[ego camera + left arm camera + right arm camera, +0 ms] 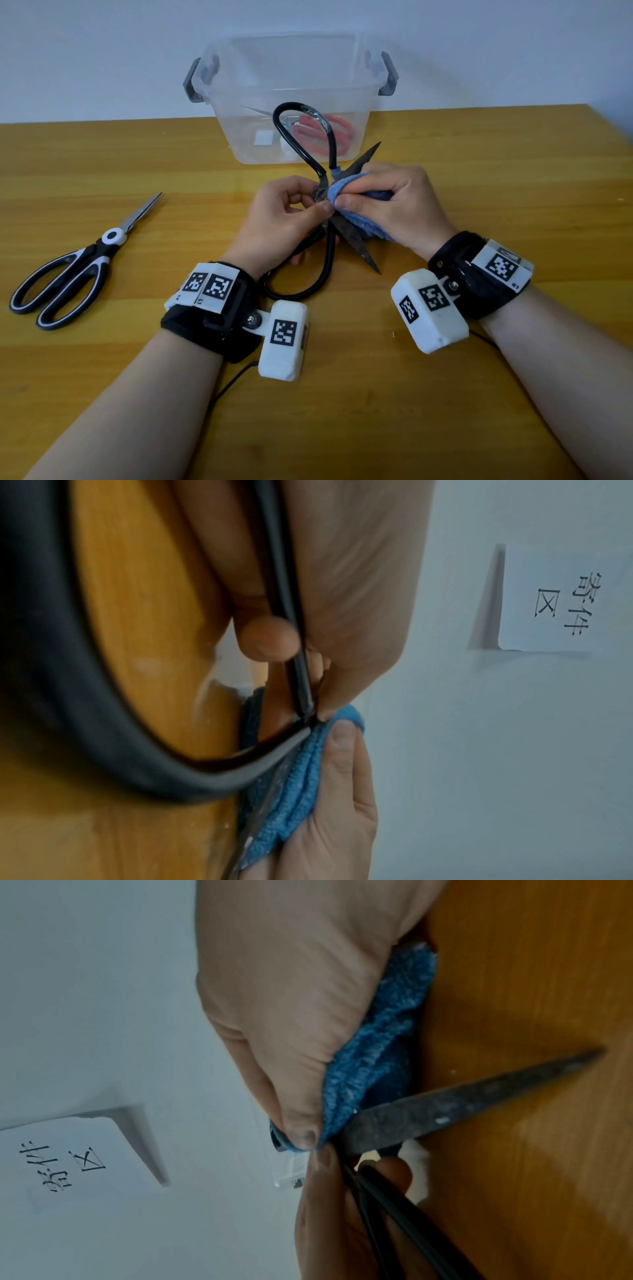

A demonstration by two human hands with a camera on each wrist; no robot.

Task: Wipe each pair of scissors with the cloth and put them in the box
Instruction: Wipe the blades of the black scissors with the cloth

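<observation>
Large black iron scissors (pixel 329 150) with wide loop handles stand spread open above the table centre. My left hand (pixel 284 219) grips one handle stem near the pivot (pixel 291 647). My right hand (pixel 387 202) holds a folded blue cloth (pixel 342 190) and pinches it onto a dark blade (pixel 462 1107) close to the pivot. The cloth (pixel 301 785) (pixel 377 1047) is bunched in the right palm. One blade tip points down toward me, the other toward the clear plastic box (pixel 363 113) behind. Red-handled scissors (pixel 339 135) lie inside that box.
Black-and-white-handled scissors (pixel 78 270) lie shut on the wooden table (pixel 479 171) at the left. The box has grey latches and stands against a pale wall. A paper sign (pixel 561 599) hangs on the wall.
</observation>
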